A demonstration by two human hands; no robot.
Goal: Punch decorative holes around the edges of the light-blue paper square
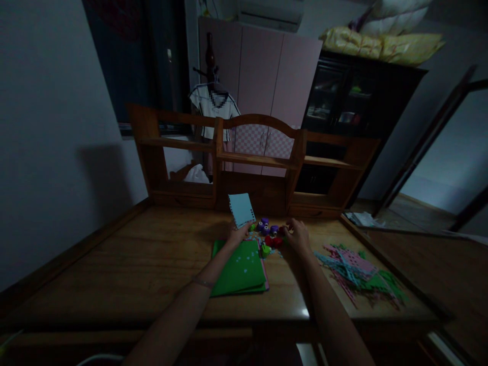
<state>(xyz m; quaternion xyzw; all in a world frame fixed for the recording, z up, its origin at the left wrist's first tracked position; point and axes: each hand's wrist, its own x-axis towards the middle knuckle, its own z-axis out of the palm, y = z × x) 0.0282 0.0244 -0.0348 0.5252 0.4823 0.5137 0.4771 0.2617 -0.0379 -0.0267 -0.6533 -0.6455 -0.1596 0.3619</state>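
Observation:
My left hand (239,233) pinches a light blue sheet of paper (241,209) with punched holes along its edges and holds it upright above the desk. My right hand (298,234) rests with curled fingers at a cluster of small craft punches, purple ones (264,225) and red ones (273,240), with a green one (265,249) in front. What the right fingers hold, if anything, is too dim to make out. A stack of green and pink paper sheets (240,268) lies under my left wrist, sprinkled with tiny punched bits.
A heap of punched pink and green paper strips (356,272) lies at the right of the wooden desk (133,264). A wooden shelf unit (251,162) stands along the desk's back edge. Behind are a pink wardrobe, a dark cabinet and hanging clothes.

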